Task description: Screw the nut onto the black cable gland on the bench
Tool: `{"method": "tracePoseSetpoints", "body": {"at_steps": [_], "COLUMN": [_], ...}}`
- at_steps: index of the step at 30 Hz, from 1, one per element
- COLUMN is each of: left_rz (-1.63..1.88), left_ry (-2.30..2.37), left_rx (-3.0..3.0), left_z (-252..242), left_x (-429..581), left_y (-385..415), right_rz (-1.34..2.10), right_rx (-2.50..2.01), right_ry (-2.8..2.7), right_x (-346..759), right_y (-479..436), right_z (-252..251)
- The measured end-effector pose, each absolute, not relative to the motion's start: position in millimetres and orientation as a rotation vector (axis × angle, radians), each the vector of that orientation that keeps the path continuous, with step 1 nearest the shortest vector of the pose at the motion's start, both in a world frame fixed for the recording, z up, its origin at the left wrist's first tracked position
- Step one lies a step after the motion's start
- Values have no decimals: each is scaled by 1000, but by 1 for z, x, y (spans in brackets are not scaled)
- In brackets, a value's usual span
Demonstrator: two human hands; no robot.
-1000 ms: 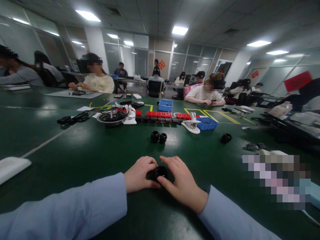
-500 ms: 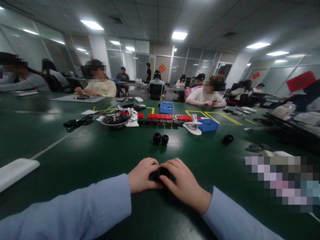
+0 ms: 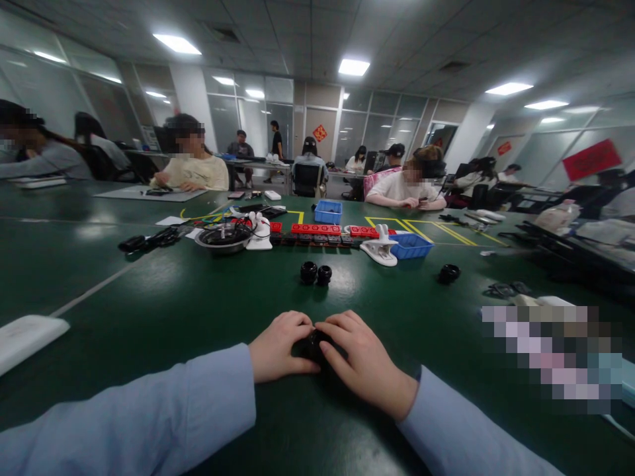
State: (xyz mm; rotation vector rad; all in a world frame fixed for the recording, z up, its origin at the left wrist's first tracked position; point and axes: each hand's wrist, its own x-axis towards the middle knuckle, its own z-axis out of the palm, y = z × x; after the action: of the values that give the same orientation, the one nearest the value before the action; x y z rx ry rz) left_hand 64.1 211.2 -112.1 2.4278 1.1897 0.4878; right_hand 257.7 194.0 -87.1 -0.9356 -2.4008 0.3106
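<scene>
Low over the green table, my left hand [image 3: 282,347] and my right hand [image 3: 354,357] close around one small black round fitting [image 3: 315,342] from its two sides. Their fingertips nearly meet at its far side, and the thumbs lie along its near side. Much of the fitting is hidden by my fingers, so its exact kind does not show. Straight ahead stand two similar black fittings, a larger one [image 3: 308,272] and a smaller one [image 3: 324,275], side by side. Another black fitting [image 3: 449,273] sits farther to the right.
Across the table runs a row of red blocks [image 3: 316,229], flanked by white clips [image 3: 380,247]. Blue baskets [image 3: 411,246] and a metal bowl [image 3: 223,239] with cables stand nearby. A white object [image 3: 32,337] lies at left. Several people sit beyond.
The black fitting has turned or shifted slightly between my hands, with more of its dark surface showing between the fingers. The whole view has moved a little.
</scene>
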Motion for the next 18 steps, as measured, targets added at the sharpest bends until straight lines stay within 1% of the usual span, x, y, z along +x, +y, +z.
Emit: {"method": "tracePoseSetpoints", "body": {"at_steps": [18], "left_rz": [512], "left_ry": [1174], "left_rx": [2447], "left_z": [-113], "left_x": [65], "left_y": [212], "right_rz": [295], "right_rx": [-946], "right_ry": [-2415], "right_x": [258], "right_y": [195], "right_z": [-86]}}
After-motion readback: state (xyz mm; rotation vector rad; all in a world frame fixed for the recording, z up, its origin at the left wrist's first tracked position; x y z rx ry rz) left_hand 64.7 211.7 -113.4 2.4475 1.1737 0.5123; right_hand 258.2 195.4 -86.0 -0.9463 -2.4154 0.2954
